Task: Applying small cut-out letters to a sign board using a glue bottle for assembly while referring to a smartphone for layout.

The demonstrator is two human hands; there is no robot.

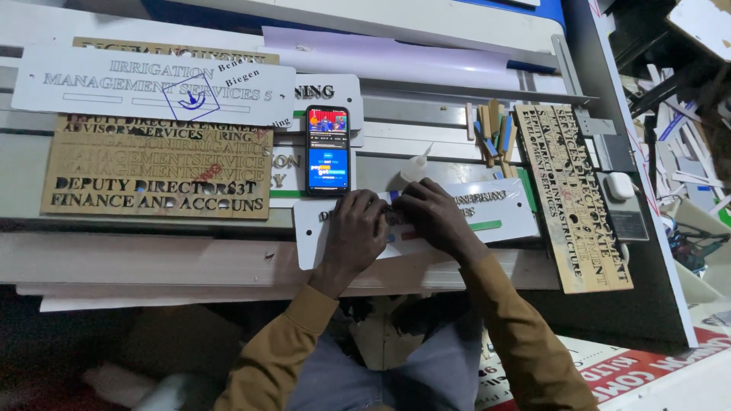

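white rectangular plastic sign plate (487,217) laid flat on worktop (152,259), long axis left-right. left hand (356,232) and right hand (434,217) pressed side by side on its middle, fingers curled down; anything pinched underneath can't be told. small white glue bottle (415,167) just behind right hand.

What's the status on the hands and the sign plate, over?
Left hand and right hand both pressed flat on the white sign plate, fingers over its middle lettering. Glue bottle and phone just behind, clear of the hands.
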